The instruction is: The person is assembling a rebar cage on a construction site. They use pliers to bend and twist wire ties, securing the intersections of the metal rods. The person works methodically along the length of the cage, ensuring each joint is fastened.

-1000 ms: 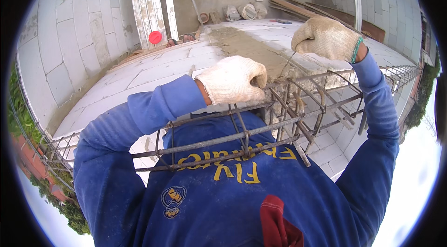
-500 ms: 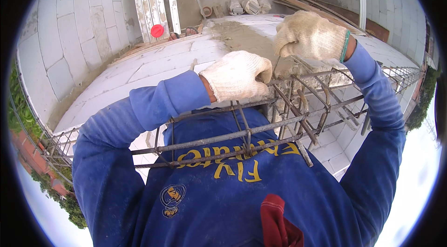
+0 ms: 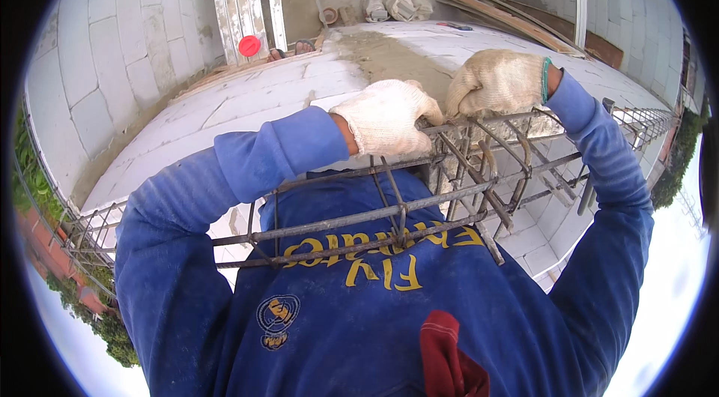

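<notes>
Both my hands wear off-white knitted work gloves and meet over a cage of rusty steel reinforcing bars [image 3: 479, 189] in front of my chest. My left hand [image 3: 389, 118] is closed at the upper bar, fingertips curled down at a joint; whatever they grip is hidden. Just to its right, my right hand [image 3: 498, 82] is closed with its fingers pinched together above the same bar, its fingertips almost touching the left glove. What it pinches does not show. Short bars and bent stirrups cross beneath my right hand.
Beyond the cage lies a pale block wall [image 3: 262, 90] with a grey mortar patch [image 3: 393, 60]. A red round object [image 3: 249, 46] is beside a timber post [image 3: 234, 0]. Long boards [image 3: 509, 19] and sacks [image 3: 403, 8] lie on the floor below.
My right hand has come down toward the bar and closer to my left hand. A thin wire-like strand seen under it before is now out of sight. My left hand has shifted slightly.
</notes>
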`<state>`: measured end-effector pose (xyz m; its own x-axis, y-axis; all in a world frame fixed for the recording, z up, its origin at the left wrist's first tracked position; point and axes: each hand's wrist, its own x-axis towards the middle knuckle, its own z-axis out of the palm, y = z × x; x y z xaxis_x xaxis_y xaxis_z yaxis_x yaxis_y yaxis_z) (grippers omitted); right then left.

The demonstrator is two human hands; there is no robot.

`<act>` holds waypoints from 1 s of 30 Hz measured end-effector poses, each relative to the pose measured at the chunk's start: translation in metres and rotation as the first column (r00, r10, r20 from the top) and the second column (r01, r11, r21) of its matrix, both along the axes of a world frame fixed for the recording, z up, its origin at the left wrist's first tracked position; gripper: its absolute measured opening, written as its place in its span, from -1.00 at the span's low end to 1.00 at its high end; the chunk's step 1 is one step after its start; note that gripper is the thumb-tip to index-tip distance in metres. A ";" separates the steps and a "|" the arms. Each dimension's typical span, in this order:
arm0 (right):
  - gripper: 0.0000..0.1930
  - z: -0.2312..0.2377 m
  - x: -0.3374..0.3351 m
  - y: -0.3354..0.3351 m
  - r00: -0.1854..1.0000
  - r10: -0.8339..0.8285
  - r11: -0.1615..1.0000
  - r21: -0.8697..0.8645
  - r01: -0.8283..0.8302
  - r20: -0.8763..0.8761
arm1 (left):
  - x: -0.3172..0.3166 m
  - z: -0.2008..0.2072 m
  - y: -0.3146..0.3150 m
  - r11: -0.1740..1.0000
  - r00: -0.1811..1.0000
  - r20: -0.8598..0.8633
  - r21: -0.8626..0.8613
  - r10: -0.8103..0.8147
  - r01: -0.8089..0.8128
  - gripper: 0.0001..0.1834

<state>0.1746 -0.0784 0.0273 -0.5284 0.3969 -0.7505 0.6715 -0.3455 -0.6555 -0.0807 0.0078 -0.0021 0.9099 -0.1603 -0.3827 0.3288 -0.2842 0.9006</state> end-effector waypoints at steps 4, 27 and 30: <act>-0.67 0.006 -0.007 0.005 0.994 -0.040 0.965 -0.256 0.065 0.100 | 0.009 0.024 0.004 0.949 0.967 0.242 0.315 -0.076 -0.004 -0.63; -0.62 -0.004 -0.013 -0.002 0.986 0.079 0.991 -0.114 -0.062 0.145 | 0.018 -0.010 0.013 0.924 0.777 0.502 0.245 -0.379 0.293 -0.79; -0.63 0.004 -0.016 0.003 0.980 0.068 0.997 -0.035 -0.063 0.187 | 0.017 -0.009 0.014 0.942 0.826 0.453 0.180 -0.335 0.284 -0.77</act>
